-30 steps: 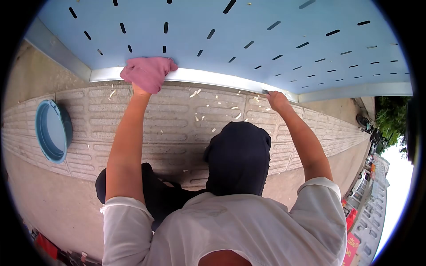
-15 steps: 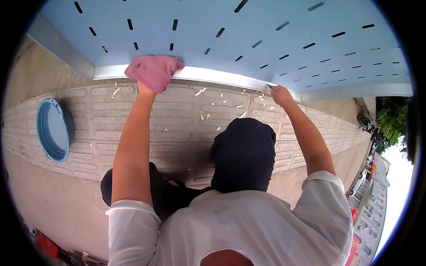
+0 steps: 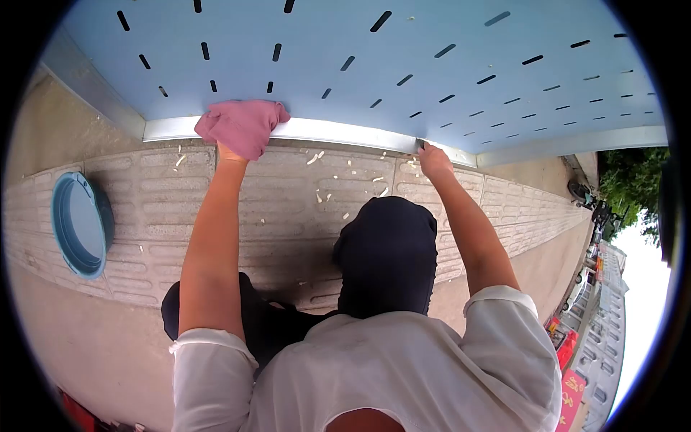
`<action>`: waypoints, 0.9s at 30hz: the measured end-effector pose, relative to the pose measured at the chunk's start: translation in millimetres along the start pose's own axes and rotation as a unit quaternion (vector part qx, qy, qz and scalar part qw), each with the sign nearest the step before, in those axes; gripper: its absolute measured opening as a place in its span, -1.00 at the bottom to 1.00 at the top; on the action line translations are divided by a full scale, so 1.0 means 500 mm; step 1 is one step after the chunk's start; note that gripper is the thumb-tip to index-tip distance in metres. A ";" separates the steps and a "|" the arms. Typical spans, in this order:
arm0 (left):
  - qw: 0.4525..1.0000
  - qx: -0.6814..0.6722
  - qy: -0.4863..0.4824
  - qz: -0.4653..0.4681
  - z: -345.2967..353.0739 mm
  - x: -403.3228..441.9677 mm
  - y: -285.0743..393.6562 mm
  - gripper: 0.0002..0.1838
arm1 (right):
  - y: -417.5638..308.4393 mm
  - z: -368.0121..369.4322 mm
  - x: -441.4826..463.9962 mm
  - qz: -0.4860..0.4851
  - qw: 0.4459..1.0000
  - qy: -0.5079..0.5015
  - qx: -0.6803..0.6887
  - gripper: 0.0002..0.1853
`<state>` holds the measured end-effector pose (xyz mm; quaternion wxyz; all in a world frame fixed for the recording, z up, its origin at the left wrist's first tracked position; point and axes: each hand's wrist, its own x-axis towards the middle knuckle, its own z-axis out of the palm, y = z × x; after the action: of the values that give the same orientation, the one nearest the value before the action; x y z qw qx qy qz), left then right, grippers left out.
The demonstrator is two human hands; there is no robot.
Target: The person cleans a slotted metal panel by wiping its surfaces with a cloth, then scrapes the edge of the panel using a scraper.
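A crumpled pink cloth point(image 3: 242, 128) covers most of my left hand point(image 3: 230, 154), which presses it against the silver metal edge point(image 3: 338, 134) of a blue slotted panel point(image 3: 317, 57). Farther right along that same edge is my right hand point(image 3: 436, 161), closed around a small dark tool, seemingly a blade or scraper point(image 3: 421, 144). Its tip touches the edge near the panel's lower border. Most of the tool is hidden in my fingers.
Pale shavings point(image 3: 314, 157) lie scattered on the ribbed paving point(image 3: 288, 191) below the edge. To the left stands a blue plastic basin point(image 3: 81, 225). My bent knee point(image 3: 389, 252) rises between my arms. Parked vehicles and a building are at far right.
The view has shifted slightly, so the panel and basin appear lower and a little left. My right hand has slid slightly left along the edge; the left still holds the cloth there.
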<state>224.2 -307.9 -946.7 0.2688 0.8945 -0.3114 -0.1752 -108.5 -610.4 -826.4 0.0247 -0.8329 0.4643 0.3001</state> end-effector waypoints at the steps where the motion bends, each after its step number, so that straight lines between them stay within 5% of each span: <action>1: 0.999 -0.002 -0.030 0.009 0.000 -0.013 -0.011 -0.79 | 0.023 0.004 -0.006 -0.025 1.000 -0.006 0.013 -0.56; 4: 0.978 0.092 -0.039 0.182 -0.159 -0.057 0.140 -0.74 | 0.066 0.001 0.000 -0.081 0.996 -0.031 -0.035 -0.58; 7: 0.975 0.181 -0.072 0.110 -0.142 -0.049 0.137 -0.72 | 0.070 -0.010 -0.031 -0.070 0.994 -0.056 -0.063 -0.57; 10: 0.993 -0.027 0.053 0.102 -0.153 -0.073 0.164 -0.74 | 0.068 0.005 0.011 -0.036 0.998 -0.016 -0.042 -0.56; 19: 0.981 0.166 -0.028 0.091 -0.160 -0.072 0.162 -0.78 | 0.091 -0.026 -0.022 -0.098 0.990 -0.063 -0.079 -0.59; 22: 0.980 0.136 0.132 0.066 -0.087 -0.047 0.098 -0.80 | 0.079 -0.040 -0.026 -0.079 0.988 -0.090 -0.099 -0.60; 25: 0.997 0.065 -0.002 0.046 -0.172 -0.069 0.175 -0.75 | 0.063 -0.044 -0.040 -0.073 0.989 -0.083 -0.097 -0.62; 27: 0.986 0.157 0.004 0.054 -0.038 -0.039 0.032 -0.75 | 0.056 -0.041 -0.059 -0.060 0.992 -0.071 -0.084 -0.62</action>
<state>211.2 -298.8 -919.4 0.1357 0.9082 -0.3814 -0.1061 -132.4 -610.5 -787.7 0.0051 -0.8350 0.3838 0.3943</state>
